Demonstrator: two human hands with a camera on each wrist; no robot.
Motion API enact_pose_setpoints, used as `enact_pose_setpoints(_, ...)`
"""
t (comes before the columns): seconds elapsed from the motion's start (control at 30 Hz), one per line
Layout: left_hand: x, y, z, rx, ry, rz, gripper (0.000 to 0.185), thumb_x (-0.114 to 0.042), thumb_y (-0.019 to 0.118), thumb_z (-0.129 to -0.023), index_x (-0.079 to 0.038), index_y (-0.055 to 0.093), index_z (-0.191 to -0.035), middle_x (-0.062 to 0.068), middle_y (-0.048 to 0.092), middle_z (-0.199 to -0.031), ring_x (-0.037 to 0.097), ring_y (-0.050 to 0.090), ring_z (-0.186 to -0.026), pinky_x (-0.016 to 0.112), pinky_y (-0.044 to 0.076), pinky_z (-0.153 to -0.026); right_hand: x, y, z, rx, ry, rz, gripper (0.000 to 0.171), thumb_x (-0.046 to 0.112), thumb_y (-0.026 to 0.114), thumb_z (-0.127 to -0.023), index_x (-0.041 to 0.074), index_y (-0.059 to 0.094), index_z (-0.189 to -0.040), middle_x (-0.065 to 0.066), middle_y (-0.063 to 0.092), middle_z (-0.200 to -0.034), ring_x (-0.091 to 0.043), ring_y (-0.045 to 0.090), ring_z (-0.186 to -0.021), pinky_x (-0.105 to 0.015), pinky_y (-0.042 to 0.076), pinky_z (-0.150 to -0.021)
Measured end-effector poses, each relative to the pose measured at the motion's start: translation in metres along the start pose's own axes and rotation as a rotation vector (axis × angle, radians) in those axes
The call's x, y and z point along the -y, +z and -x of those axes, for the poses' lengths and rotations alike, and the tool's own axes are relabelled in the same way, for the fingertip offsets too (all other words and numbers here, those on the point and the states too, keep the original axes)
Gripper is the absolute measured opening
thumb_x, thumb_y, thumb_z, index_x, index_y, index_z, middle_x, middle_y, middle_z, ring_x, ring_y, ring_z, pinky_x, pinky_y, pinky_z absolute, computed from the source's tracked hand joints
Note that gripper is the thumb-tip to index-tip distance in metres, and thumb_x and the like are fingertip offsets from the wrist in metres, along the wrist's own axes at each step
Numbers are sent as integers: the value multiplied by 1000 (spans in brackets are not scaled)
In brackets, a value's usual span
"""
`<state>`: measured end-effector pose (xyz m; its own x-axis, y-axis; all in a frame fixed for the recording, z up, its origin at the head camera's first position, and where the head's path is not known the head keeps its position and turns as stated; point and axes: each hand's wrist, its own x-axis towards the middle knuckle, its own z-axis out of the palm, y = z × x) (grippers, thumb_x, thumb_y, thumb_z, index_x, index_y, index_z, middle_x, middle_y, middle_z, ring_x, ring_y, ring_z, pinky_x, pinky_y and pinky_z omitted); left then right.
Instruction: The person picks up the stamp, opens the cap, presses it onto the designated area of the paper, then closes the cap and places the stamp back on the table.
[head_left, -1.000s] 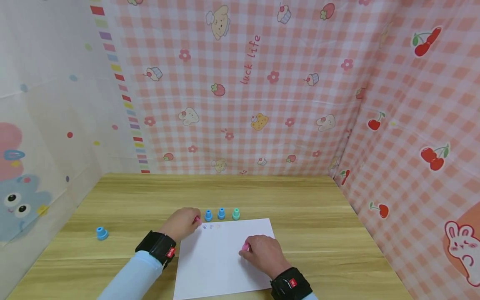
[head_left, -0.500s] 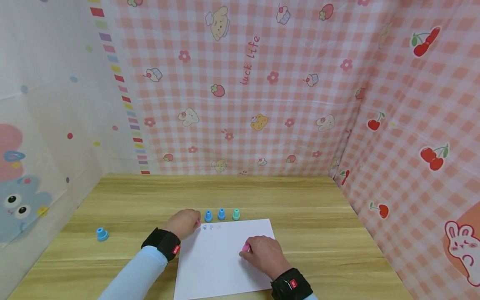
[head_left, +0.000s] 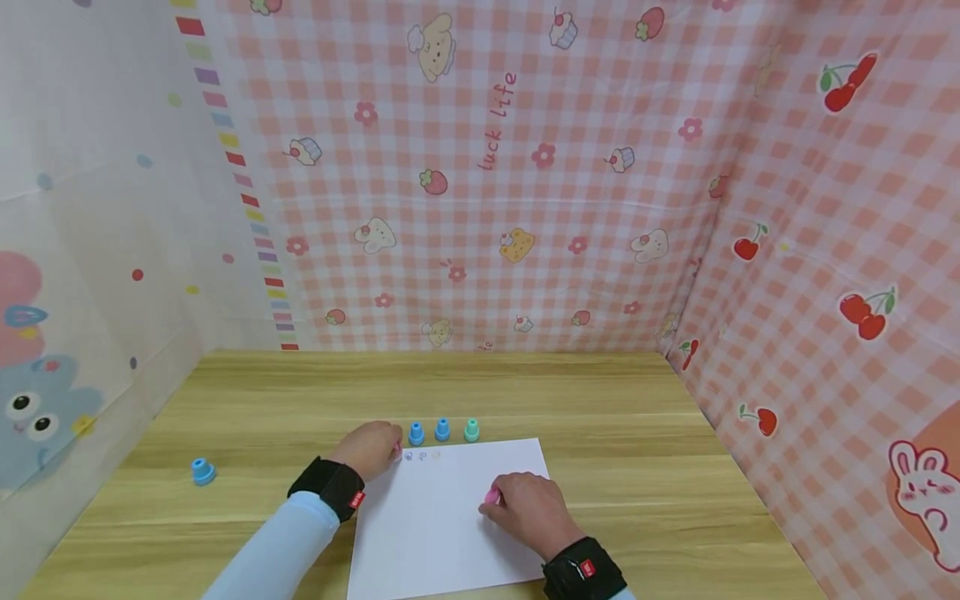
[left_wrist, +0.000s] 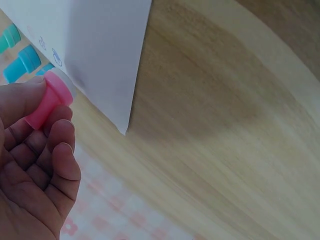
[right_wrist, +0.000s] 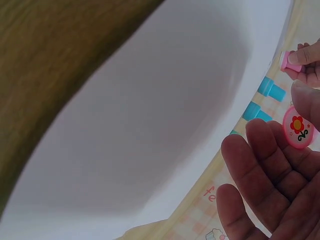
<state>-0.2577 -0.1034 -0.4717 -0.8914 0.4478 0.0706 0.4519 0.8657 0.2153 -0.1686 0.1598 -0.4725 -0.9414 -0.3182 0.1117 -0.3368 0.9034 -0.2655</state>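
Observation:
My left hand [head_left: 390,451] pinches a small pink stamp [left_wrist: 48,99] between thumb and fingers, just off the far left corner of a white sheet of paper [head_left: 442,525]. That corner carries three small printed marks [head_left: 422,455]. My right hand [head_left: 497,498] rests on the paper's right part and holds a round pink cap [right_wrist: 298,127] with a red flower on it. In the right wrist view the left hand's pink stamp [right_wrist: 289,61] shows beyond the paper's edge. The paper [left_wrist: 100,40] lies flat on the wooden table [head_left: 615,417].
Two blue stamps [head_left: 416,433] [head_left: 442,429] and a teal one [head_left: 471,430] stand in a row just behind the paper. A lone blue stamp [head_left: 202,472] sits at the table's left. Patterned cloth walls [head_left: 480,208] close in the back and both sides.
The left forearm has shifted slightly to the right; the left hand stays at the paper's corner with the pink stamp. The right hand has not moved.

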Motion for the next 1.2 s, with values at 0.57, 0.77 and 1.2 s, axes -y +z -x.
enact_pose_setpoints(0.57,2,6,-3,43,-13,-3,7,-3,72,-89,-2,65,-88,8,61,-77,23,55,-72,40,53,-81,-2,1,-2,4,-3,-4,20,34,79,-85,20,67,-78,14,47,-62,-6,43,-59,-24,36,-54)
enact_pose_setpoints(0.77,3,10,-8,43,-28,19,7,-1,70,-89,-1,65,-85,8,60,-76,23,53,-71,41,52,-78,-3,4,-3,15,-2,-9,19,35,78,-85,21,66,-78,15,47,-61,-6,43,-60,-25,36,-55)
enact_pose_setpoints(1.2,4,13,-13,56,-48,72,7,2,69,-88,-2,66,-84,6,60,-75,22,53,-70,39,51,-76,-2,6,-4,2,-23,-4,19,34,78,-84,21,67,-77,15,47,-61,-5,43,-60,-25,36,-56)
